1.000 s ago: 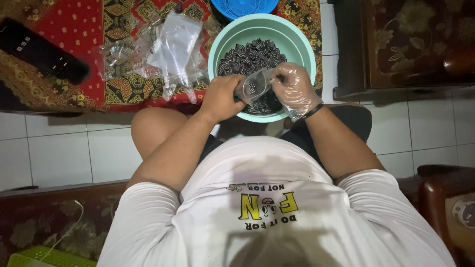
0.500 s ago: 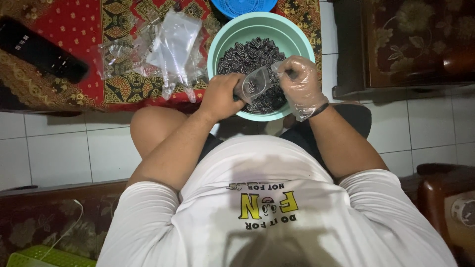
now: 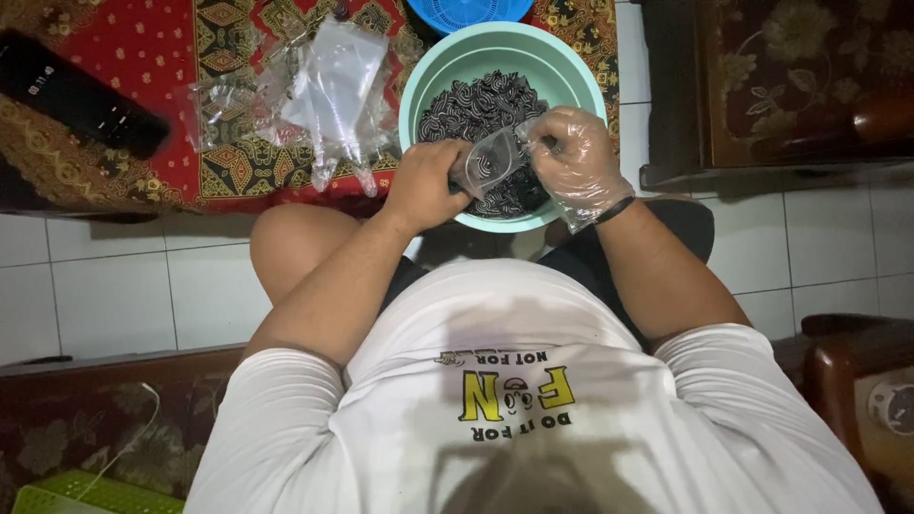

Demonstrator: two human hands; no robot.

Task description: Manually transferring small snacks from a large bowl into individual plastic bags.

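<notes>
Floor: white tiles (image 3: 114, 295), with a red patterned cloth (image 3: 143, 57) spread on the far side.
Bowl: a mint-green bowl (image 3: 424, 81) sits on the cloth's right edge, part full of small black-and-white striped pieces (image 3: 476, 105).
Left hand: the bare left hand (image 3: 426, 186) grips a small clear bag (image 3: 490, 162) over the bowl's near rim, fingers curled tight around it.
Right hand: the gloved right hand (image 3: 576, 157) pinches the bag's mouth, fingertips pressed together.
Spare bags: a heap of clear bags (image 3: 324, 81) lies left of the bowl.
Risk: the slick glove could slip off the thin plastic, so pieces might spill past the rim.
</notes>
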